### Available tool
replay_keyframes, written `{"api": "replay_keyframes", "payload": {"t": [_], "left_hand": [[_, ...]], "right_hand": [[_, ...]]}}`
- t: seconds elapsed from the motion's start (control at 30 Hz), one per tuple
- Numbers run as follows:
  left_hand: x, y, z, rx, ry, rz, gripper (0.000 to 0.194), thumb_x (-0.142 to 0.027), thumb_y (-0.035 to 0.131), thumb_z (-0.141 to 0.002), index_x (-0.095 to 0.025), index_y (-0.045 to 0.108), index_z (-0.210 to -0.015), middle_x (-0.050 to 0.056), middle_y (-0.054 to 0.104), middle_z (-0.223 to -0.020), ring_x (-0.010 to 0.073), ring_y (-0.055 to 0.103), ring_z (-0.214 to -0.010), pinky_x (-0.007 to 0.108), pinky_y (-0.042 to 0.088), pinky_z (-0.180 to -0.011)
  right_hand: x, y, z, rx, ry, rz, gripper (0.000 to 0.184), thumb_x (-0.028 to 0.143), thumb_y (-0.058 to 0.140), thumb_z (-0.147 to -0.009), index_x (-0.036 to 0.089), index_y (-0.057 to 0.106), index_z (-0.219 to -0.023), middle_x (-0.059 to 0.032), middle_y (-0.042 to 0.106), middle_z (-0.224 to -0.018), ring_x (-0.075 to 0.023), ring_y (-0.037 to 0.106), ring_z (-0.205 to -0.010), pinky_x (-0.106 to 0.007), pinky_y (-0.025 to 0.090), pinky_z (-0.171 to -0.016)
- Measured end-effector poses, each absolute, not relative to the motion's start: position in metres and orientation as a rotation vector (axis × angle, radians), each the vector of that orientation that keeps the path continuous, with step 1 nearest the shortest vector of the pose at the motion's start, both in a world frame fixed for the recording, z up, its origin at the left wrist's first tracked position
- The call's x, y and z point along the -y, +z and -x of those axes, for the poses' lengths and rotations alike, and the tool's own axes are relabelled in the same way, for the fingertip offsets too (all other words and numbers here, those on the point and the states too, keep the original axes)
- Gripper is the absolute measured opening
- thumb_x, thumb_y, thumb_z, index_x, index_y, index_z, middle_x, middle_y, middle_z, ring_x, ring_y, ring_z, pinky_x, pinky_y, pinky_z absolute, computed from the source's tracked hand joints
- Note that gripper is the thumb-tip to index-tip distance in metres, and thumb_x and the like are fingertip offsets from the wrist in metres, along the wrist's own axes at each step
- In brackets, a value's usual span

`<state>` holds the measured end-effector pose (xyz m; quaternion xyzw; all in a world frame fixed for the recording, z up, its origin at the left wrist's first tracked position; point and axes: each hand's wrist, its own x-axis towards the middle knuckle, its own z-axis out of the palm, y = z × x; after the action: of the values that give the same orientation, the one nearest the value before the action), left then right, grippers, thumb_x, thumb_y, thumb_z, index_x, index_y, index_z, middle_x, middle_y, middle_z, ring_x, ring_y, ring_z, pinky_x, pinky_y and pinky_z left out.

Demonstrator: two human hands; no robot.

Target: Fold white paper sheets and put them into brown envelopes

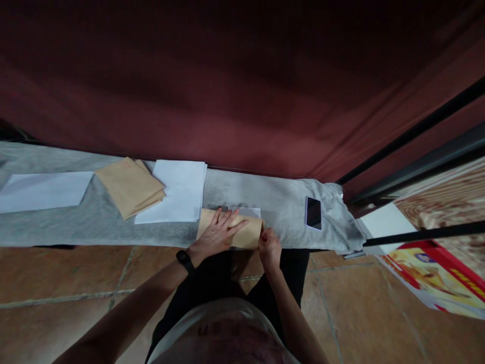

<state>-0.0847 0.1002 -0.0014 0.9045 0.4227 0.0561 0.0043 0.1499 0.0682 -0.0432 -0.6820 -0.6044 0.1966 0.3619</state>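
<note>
A brown paper envelope (pixel 245 236) lies near the front edge of the cloth-covered surface. My left hand (pixel 219 233) rests flat on it with fingers spread, a dark watch band on the wrist. At the envelope's right end, my right hand (pixel 270 247) is closed, its fingers pinching the edge. A white slip of paper (pixel 252 212) shows beyond the envelope's far side; how far it runs under or into the envelope is hidden.
Left of my hands are a stack of white sheets (pixel 182 189), several brown envelopes (pixel 129 186) overlapping it, and another white sheet (pixel 45 191). A phone (pixel 313 213) lies to the right on the grey cloth (pixel 280 194). A red-and-yellow box (pixel 439 275) is at far right, beyond black bars.
</note>
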Motion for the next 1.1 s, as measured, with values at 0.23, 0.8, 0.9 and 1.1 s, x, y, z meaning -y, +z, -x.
{"api": "replay_keyframes", "payload": {"t": [0.23,0.8,0.9,1.1], "left_hand": [[-0.100,0.003,0.084,-1.321,0.173,-2.823,0.115,-0.035,0.082,-0.073,-0.035,0.010,-0.162,0.015,0.020,-0.170,0.0377,0.032,-0.151,0.061,0.011,-0.124],[-0.091,0.002,0.076,-1.167,0.211,-2.877,0.102,-0.024,0.072,-0.079,-0.037,0.014,-0.162,0.011,0.020,-0.170,0.0355,0.030,-0.152,0.060,0.011,-0.124],[-0.090,0.003,0.077,-1.136,0.219,-2.884,0.104,-0.037,0.078,-0.078,-0.036,0.016,-0.161,0.012,0.018,-0.171,0.0366,0.023,-0.154,0.063,0.009,-0.123],[-0.093,0.008,0.090,-1.107,0.220,-2.884,0.103,-0.055,0.077,-0.077,-0.035,0.020,-0.161,0.012,0.019,-0.171,0.0348,0.015,-0.157,0.061,0.004,-0.124]], "right_hand": [[-0.069,-0.035,-0.154,1.390,0.976,1.457,0.029,0.032,0.051,-0.088,0.021,0.073,-0.104,-0.0082,0.075,-0.104,-0.0256,0.067,-0.099,-0.038,0.051,-0.091],[-0.074,-0.015,-0.155,0.951,1.975,1.135,0.037,0.040,0.080,-0.077,0.024,0.072,-0.110,-0.0070,0.076,-0.107,-0.0282,0.071,-0.099,-0.046,0.056,-0.091],[-0.071,-0.016,-0.149,0.895,1.976,1.119,0.038,0.047,0.076,-0.081,0.024,0.071,-0.111,-0.0084,0.076,-0.107,-0.0297,0.070,-0.103,-0.048,0.056,-0.091],[-0.069,-0.014,-0.159,0.779,2.001,1.153,0.048,0.049,0.076,-0.079,0.021,0.069,-0.118,-0.0074,0.076,-0.110,-0.0253,0.070,-0.101,-0.040,0.056,-0.090]]}}
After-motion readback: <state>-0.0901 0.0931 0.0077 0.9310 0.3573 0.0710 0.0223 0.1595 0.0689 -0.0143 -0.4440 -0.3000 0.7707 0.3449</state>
